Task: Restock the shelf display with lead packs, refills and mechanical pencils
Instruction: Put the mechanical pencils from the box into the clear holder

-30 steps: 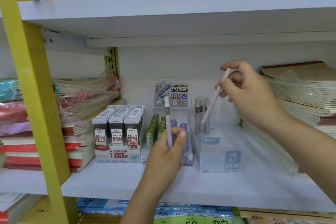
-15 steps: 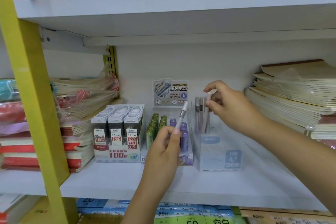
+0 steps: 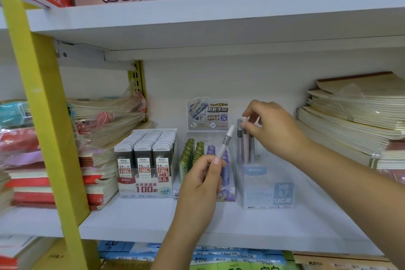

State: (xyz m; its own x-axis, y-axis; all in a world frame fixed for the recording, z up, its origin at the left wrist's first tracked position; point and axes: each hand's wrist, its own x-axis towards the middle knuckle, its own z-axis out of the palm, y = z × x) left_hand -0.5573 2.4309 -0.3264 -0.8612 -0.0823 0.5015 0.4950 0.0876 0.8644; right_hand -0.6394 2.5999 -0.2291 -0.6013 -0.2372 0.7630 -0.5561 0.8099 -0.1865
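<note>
**A:** What is the right hand (image 3: pixel 271 125) doing?

**B:** Its thumb and forefinger are pinching the cap end of a pink pencil (image 3: pixel 246 140), which is standing upright in the clear box (image 3: pixel 266 188) just under that hand. Gripping at the very top is, I think, leaving the barrel free to slide down between the grey pencils (image 3: pixel 239 138) just beside it.

**A:** And the left hand (image 3: pixel 203 184)?

**B:** It is curling round the lower barrel of a pale pencil (image 3: pixel 226 140), tilting the white cap up towards the right hand. My guess is that this one is waiting to go in next, and it is being held close so the reach is short.

**A:** So where is the stock sitting?

**B:** To the right of the left hand, the clear box is holding only those few pencils at its back, so it is probably needing more. Just behind the left hand, green and purple refill tubes (image 3: pixel 192 151) are filling their tray. To its left, lead packs (image 3: pixel 144 153) are standing in full rows. Everything is resting on the white shelf (image 3: pixel 142 221), and notebooks (image 3: pixel 355 114) are lying stacked beyond the right hand.
</note>
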